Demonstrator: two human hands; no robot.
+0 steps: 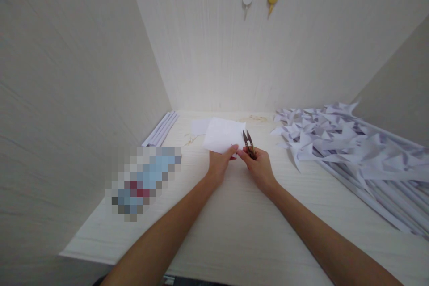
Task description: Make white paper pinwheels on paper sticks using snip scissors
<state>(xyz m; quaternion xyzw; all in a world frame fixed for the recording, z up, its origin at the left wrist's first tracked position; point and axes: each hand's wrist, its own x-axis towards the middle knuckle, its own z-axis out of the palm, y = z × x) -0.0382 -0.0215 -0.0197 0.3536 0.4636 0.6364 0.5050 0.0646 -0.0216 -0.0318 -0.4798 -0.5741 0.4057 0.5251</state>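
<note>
While left hand [219, 163] pinches the white paper [223, 136], right hand [258, 165] grips small snips [248, 143], blades apart, above the surface [241, 228].

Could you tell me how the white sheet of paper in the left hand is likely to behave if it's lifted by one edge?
The sheet of paper looks thin and light, so it would probably droop. The left hand pinches only its near edge, so it may flutter or crease. The small snips in the right hand should cut it easily.

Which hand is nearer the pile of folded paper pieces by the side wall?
Right. The right hand, holding small snips, is on the side of the paper pile. The left hand, holding a white sheet, is farther away.
</note>
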